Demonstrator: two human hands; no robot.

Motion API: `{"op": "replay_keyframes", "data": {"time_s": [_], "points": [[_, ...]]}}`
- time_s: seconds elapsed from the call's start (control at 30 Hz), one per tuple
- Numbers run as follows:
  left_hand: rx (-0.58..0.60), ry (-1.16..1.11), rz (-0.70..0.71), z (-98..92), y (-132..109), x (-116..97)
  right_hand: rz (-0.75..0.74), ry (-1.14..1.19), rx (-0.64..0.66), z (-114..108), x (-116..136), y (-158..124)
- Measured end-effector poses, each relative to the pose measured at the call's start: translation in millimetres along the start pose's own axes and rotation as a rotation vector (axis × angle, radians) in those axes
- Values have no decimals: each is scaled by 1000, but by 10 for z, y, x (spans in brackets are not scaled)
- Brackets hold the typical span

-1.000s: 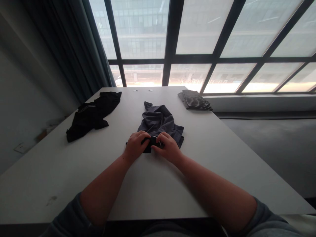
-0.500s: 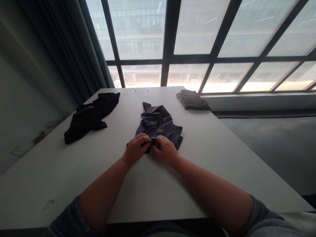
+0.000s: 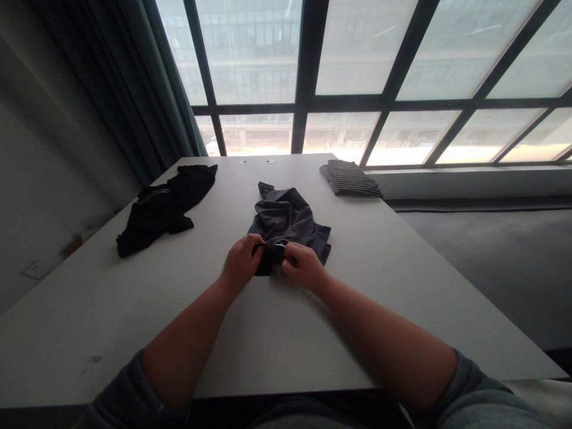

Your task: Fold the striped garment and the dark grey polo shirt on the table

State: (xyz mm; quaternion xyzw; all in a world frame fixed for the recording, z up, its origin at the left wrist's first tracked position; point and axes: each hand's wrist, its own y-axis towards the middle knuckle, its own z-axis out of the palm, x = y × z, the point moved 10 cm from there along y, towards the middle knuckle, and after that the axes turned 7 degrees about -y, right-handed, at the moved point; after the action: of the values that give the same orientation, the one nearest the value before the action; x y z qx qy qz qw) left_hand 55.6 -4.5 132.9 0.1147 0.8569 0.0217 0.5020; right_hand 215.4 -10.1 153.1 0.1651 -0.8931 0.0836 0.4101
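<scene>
A crumpled dark grey garment (image 3: 286, 211), which looks like shorts, lies in the middle of the white table (image 3: 268, 333). Its black edge, seemingly a waistband (image 3: 270, 256), is nearest to me and stretched between both hands. My left hand (image 3: 241, 259) is closed on the left part of that band, thumb and fingers pinching it. On the other side, my right hand (image 3: 304, 265) pinches the band with curled fingers. Some of the cloth under the hands is hidden.
A black garment (image 3: 165, 205) with a pale stripe lies spread at the left of the table. Folded striped cloth (image 3: 353, 179) rests near the far right edge. Beyond the table stand a large window (image 3: 344, 101) and a dark curtain (image 3: 147, 77).
My hands have moved apart along the band, the left one leftward and the right one slightly to the right. More of the black band shows between them.
</scene>
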Motion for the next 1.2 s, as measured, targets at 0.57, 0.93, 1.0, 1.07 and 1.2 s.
{"op": "replay_keyframes", "data": {"time_s": [0.57,0.93,1.0,1.07,1.2], "points": [[255,-10,8,441,-90,4,11,135,-95,-127,-83,35],[330,-9,-96,507,-97,72,116,39,-54,-8,-354,39],[308,-27,-136,481,-93,96,71,34,-125,-124,-249,29],[296,-34,-128,462,-90,72,-10,17,-149,-205,-99,13],[290,-67,24,444,-93,-112,-181,-36,-87,-217,148,-29]]}}
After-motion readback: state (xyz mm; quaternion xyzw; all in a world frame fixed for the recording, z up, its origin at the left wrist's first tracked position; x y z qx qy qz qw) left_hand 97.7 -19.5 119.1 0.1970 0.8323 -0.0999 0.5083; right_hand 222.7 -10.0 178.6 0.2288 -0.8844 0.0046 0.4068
